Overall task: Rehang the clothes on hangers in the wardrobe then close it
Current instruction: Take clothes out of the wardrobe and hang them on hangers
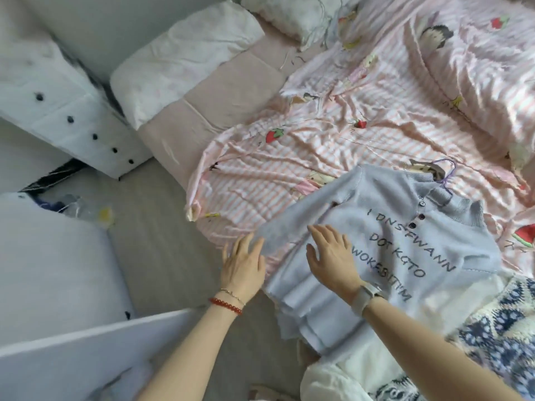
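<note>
A light blue knit polo top (385, 250) with dark lettering lies flat on the bed, front up. A purple hanger hook (447, 175) sticks out of its collar. My right hand (333, 259) rests flat on the top's chest with fingers spread. My left hand (243, 261), fingers straight, touches the end of the top's left sleeve at the bed's edge. A white garment (347, 371) and a blue-and-white patterned one (498, 328) lie under and beside the top.
The pink striped bedsheet (333, 134) with strawberry prints covers the bed. White pillows (179, 56) lie at the bed's head. A white drawer unit (66, 111) stands at the left, and a white panel (72, 351) crosses the lower left. Grey floor (150, 227) lies between.
</note>
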`<act>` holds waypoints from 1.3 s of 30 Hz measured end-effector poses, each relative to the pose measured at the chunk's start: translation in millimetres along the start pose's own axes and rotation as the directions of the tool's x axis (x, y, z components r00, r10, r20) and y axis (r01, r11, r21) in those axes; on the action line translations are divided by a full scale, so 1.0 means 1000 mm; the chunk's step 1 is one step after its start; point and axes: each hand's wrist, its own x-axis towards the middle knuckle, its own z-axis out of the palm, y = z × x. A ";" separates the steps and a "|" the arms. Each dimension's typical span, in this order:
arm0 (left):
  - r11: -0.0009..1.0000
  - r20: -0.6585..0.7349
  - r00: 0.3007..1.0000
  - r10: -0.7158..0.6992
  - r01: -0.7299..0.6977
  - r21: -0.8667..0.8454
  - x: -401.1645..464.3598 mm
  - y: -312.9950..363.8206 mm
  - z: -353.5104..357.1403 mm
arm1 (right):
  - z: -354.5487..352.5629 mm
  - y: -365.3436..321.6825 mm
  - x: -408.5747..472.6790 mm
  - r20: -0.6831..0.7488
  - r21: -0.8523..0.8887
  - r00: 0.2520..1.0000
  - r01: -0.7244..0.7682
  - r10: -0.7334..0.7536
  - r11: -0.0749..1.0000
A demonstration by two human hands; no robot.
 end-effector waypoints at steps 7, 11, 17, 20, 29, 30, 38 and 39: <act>0.882 -0.195 0.862 -0.468 0.468 -0.051 -0.207 -0.178 -0.026 | 0.073 -0.203 -0.067 0.258 -0.121 0.844 0.510 -0.470 0.851; 0.684 -0.252 0.642 -0.724 0.715 -0.143 -0.342 -0.254 -0.024 | 0.122 -0.323 -0.128 0.348 -0.076 0.644 0.744 -0.682 0.664; 0.407 -0.394 0.289 -0.873 0.875 -0.260 -0.495 -0.316 -0.045 | 0.170 -0.469 -0.219 0.387 0.089 0.263 0.944 -0.884 0.319; 0.362 -0.538 0.158 -0.828 0.883 -0.298 -0.542 -0.333 -0.065 | 0.181 -0.532 -0.252 0.356 0.190 0.109 0.964 -0.928 0.187; 0.192 -0.729 0.008 -0.685 0.967 -0.170 -0.627 -0.389 -0.129 | 0.197 -0.699 -0.334 0.226 0.470 -0.174 0.881 -0.958 -0.049; 0.167 -0.719 -0.031 -0.694 0.965 -0.203 -0.633 -0.397 -0.136 | 0.198 -0.718 -0.341 0.200 0.494 -0.179 0.867 -0.963 -0.059; -0.006 -0.357 -0.206 -0.911 0.873 -0.488 -0.644 -0.446 -0.146 | 0.209 -0.829 -0.378 0.231 0.531 -0.273 0.840 -0.934 -0.114; 0.001 -0.368 -0.214 -0.905 0.863 -0.505 -0.642 -0.448 -0.141 | 0.213 -0.835 -0.381 0.260 0.512 -0.293 0.850 -0.920 -0.126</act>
